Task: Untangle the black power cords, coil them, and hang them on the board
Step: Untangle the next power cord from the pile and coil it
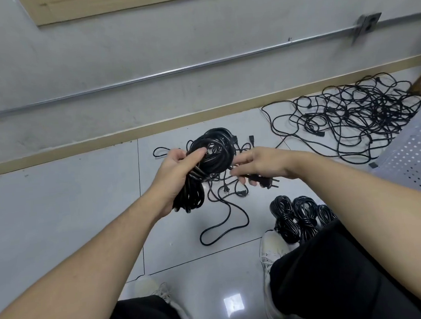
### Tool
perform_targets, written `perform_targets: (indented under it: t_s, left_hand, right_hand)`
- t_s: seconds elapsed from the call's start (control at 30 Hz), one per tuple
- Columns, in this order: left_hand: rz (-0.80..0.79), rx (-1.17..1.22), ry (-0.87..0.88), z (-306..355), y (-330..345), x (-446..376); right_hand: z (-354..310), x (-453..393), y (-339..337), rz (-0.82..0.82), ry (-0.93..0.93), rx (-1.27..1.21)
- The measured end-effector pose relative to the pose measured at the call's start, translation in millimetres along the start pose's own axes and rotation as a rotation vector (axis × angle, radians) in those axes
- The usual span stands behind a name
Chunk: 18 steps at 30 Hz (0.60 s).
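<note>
Left hand (177, 170) is wrapped around a thick coil (205, 165) of black cord, fingers curled over the front of the bundle and thumb behind it; the coil is held off the floor, its upper loop standing above the hand and its lower loops hanging below the wrist. Right hand (260, 163) grips a plug (264, 180) end of the cord: the plug body sticks out under the palm with its prongs pointing right, the lower fingers closed on the cord just ahead of it, the index finger reaching out toward the coil. The two hands are near each other, with a short run of cord between them. Beneath them a loose cord (224, 209) trails over the tile floor (56, 211) in open loops, with small plugs showing among them. A large tangle (353, 118) of cords lies well apart at upper right, against the baseboard (101, 146). Three finished bundles (301, 217) lie side by side, just beside the right shoe (273, 250) and partly hidden by the trouser leg. A perforated board (418, 161) shows at the right edge; no cord hangs on the visible part. A metal conduit (171, 72) runs along the wall. No readable writing or labels on any item.
</note>
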State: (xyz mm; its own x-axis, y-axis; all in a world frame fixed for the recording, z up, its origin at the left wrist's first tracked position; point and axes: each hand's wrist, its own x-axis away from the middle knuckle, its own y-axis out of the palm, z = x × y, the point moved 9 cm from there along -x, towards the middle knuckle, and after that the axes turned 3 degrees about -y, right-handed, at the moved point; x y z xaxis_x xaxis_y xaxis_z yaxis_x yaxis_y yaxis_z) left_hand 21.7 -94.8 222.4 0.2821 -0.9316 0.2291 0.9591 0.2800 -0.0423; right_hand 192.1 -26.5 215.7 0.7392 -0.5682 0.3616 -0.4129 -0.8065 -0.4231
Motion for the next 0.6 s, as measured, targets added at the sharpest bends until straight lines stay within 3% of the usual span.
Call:
perform_targets:
  t_s: [0.27, 0.6]
  left_hand:
    - [0.075, -0.057, -0.130, -15, -6, -8]
    - [0.094, 0.220, -0.291, -16, -9, -1]
  right_hand:
    - [-6, -4, -20, 0.180, -0.047, 0.249]
    - [-44, 3, -14, 0.254, -0.306, -0.167]
